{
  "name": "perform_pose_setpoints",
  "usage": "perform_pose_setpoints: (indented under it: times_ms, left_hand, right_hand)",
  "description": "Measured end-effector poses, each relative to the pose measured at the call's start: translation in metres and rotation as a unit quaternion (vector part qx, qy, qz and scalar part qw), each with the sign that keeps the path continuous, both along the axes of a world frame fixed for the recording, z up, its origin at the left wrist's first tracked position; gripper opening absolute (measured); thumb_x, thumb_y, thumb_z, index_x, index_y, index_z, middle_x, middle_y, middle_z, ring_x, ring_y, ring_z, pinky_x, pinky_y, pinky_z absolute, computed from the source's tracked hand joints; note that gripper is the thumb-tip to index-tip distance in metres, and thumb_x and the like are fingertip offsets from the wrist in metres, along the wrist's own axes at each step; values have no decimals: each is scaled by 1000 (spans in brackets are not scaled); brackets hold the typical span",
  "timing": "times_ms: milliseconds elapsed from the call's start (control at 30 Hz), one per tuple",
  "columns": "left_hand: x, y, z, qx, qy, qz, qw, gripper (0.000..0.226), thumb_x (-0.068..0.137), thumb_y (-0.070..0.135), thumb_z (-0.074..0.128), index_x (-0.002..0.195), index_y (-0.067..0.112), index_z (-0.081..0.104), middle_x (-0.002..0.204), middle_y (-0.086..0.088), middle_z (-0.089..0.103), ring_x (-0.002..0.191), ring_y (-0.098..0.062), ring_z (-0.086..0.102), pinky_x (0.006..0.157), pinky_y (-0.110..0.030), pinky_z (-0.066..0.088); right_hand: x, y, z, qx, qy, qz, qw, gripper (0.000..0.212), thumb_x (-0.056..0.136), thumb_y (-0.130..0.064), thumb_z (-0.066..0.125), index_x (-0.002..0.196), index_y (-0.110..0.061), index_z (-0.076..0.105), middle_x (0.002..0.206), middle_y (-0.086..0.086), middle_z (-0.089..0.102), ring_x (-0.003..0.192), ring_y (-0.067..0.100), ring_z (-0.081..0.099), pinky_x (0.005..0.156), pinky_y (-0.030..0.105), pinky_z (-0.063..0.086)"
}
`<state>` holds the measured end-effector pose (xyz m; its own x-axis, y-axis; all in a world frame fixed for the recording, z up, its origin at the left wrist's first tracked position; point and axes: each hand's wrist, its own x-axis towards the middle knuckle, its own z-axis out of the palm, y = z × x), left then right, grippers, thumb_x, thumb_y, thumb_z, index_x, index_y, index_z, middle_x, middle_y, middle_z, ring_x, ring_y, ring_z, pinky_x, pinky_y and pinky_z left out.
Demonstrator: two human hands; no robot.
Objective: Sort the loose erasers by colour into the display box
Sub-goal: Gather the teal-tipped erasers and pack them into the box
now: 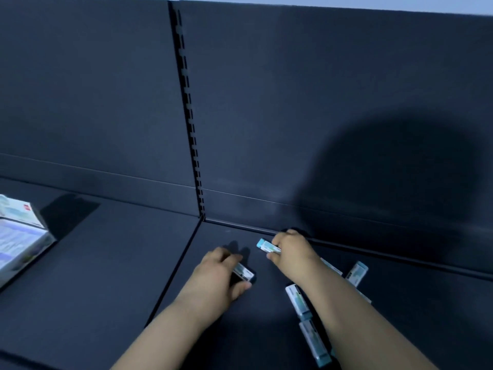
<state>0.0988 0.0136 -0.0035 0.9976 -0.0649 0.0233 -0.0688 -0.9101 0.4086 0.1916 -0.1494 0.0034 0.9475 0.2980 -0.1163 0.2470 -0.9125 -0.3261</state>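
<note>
I see my left hand (pixel 221 273) curled round a small rectangular sleeved eraser (pixel 243 272) on the matte dark shelf (pixel 106 263). My right hand (pixel 292 252) pinches a teal-tipped eraser (pixel 267 245). Blocky loose erasers (pixel 297 300) lie at five o'clock, and the glossy cardboard display box (pixel 21 236) sits at nine.

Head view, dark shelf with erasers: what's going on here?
A person is picking loose erasers off the shelf. The left hand grips a sleeved eraser on the shelf; the right hand pinches a blue-tipped eraser. Other erasers lie beside the right forearm. The display box sits far left, apart from both hands.
</note>
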Motion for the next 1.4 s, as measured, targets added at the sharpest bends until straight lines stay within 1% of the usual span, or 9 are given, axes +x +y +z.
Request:
perform_pose_setpoints:
  times_ms: [167, 333, 467, 633, 733, 867, 967, 1100, 1400]
  left_hand:
    - [7, -1, -6, -20, -8, 1, 1000, 51, 87, 41, 58, 133, 24, 46, 134, 2, 37, 125, -13, 33, 102, -14, 24]
    - [9, -3, -8, 14, 4, -12, 1000, 58, 85, 46, 55, 139, 31, 38, 135, 3, 35, 125, -16, 30, 104, -25, 27]
    - [13, -6, -6, 42, 12, -23, 999, 54, 84, 51, 54, 135, 36, 42, 130, 3, 35, 122, -18, 31, 98, -25, 25]
    - [11, -3, 1, -105, 12, -45, 993, 56, 77, 30, 65, 131, 27, 47, 120, 7, 36, 111, -7, 46, 91, -4, 29]
    - [5, 4, 4, -130, 37, -73, 988, 68, 78, 24, 66, 139, 22, 35, 123, 10, 30, 115, -1, 41, 84, 10, 15]
    - [-4, 22, 2, -29, 51, -69, 996, 82, 82, 42, 60, 148, 25, 15, 137, 10, 27, 129, -9, 24, 106, -13, 17]
    - [-7, 30, 5, 43, 79, -48, 995, 85, 80, 54, 57, 148, 31, 11, 141, 13, 24, 130, -12, 20, 105, -27, 21]
    - [-5, 31, 7, 51, 81, -56, 994, 87, 78, 57, 61, 147, 32, 16, 138, 13, 25, 128, -12, 23, 104, -27, 21]
    - [-8, 27, 13, 27, 47, -78, 995, 73, 76, 48, 68, 138, 45, 29, 130, 14, 32, 122, -10, 27, 96, -22, 19]
  right_hand:
    - [-13, 4, -2, 20, -15, -22, 999, 36, 87, -31, 58, 117, -14, 54, 110, 6, 60, 101, 24, 58, 83, 30, 48]
    - [-37, 8, 2, 100, -3, -19, 995, 28, 87, -28, 57, 113, -19, 57, 88, 3, 67, 81, 19, 63, 74, 30, 51]
    - [-46, 8, 3, 124, -12, -17, 992, 22, 87, -23, 56, 108, -16, 60, 93, 3, 69, 88, 18, 63, 79, 25, 47]
    - [-48, 0, 0, 66, 1, -38, 997, 26, 88, -31, 53, 112, -22, 55, 99, 5, 68, 94, 23, 62, 80, 30, 49]
    - [-48, -2, -1, 49, 1, -43, 998, 29, 88, -31, 53, 116, -23, 53, 102, 6, 66, 97, 24, 61, 82, 30, 49]
    - [-48, -4, 3, 45, -7, 3, 999, 33, 86, -31, 56, 119, -23, 54, 107, 1, 59, 104, 19, 54, 87, 28, 43]
    - [-45, -6, 11, 59, 60, 43, 996, 61, 76, -41, 70, 130, -27, 46, 112, -7, 45, 114, 12, 44, 95, 24, 36]
    - [-38, -3, 16, -19, 92, 82, 992, 85, 69, -42, 75, 140, -25, 33, 135, -1, 34, 129, 17, 28, 107, 25, 27]
    - [-60, 14, 19, 5, 52, 103, 993, 68, 66, -43, 77, 124, -24, 47, 126, -4, 42, 119, 14, 36, 102, 27, 33]
